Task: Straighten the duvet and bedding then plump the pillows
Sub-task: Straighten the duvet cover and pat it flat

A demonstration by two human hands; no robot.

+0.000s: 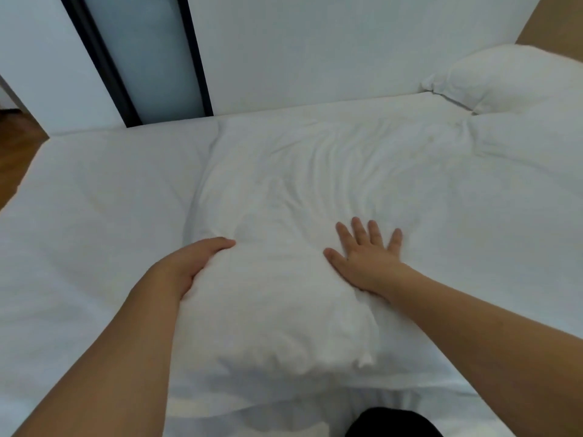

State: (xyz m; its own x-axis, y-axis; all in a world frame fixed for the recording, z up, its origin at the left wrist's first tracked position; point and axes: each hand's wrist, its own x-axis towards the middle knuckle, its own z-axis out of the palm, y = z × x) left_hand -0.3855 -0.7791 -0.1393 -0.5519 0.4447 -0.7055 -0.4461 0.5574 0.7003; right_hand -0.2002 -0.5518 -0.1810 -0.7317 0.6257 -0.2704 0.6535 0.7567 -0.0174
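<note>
While it lies near the front edge of the bed, a white pillow [271,310] is pressed from both sides. Its left flank is cupped by the left hand [192,266], whose fingers are curled around the bulging fabric; their tips are hidden behind the pillow. The right hand [367,260] is laid flat on the pillow's right upper part, with its fingers [358,228] spread apart and straight, and creases are seen radiating from it into the cloth beyond. A white duvet [315,165] is spread across the middle of the bed, wrinkled in long shallow folds, and a smoother white sheet [94,190] is seen to its left. A second pillow [511,77] is propped at the far right, against a tan headboard [555,23]. Beyond the bed a white wall [331,45] is met, and beside it a frosted panel [148,58] is framed by dark strips. Brown wooden floor [19,146] is visible at the far left. Something dark, too cropped to identify, sits at the bottom edge.
</note>
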